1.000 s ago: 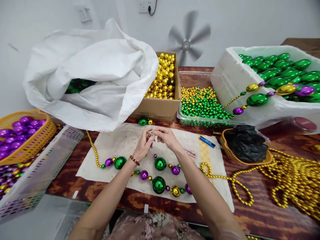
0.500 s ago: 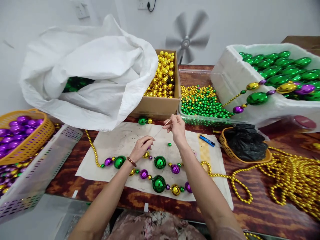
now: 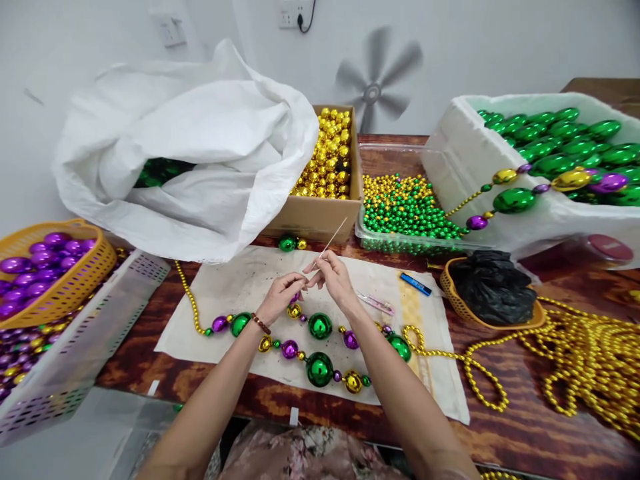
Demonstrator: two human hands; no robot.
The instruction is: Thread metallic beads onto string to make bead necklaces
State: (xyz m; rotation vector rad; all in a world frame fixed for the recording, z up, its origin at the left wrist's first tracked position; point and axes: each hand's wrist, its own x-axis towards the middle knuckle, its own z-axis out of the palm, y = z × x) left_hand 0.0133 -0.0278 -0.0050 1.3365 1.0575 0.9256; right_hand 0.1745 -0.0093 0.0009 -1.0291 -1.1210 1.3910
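Observation:
My right hand (image 3: 333,275) pinches a thin pale needle-like rod (image 3: 334,237) that points up and to the right. Close beside it, my left hand (image 3: 284,293) has its fingers pressed together; what they hold is too small to make out. Just below the fingers are a purple bead and a gold bead (image 3: 294,311). A large green bead (image 3: 320,326) lies on the white cloth (image 3: 230,280). Nearer to me runs a strand with another big green bead (image 3: 319,369), purple and gold ones. My right forearm covers part of the beads.
Behind the cloth stand a white sack (image 3: 200,120), a carton of gold beads (image 3: 315,217) and a clear tray (image 3: 400,243). Scissors (image 3: 376,304) and a blue object (image 3: 415,284) lie right. Baskets stand on both sides, with gold bead strands (image 3: 590,360) at right.
My right hand has moved down and left, close to my left hand. The rod now sticks up beyond its fingers. The scissors and a green bead at right have come into fuller view.

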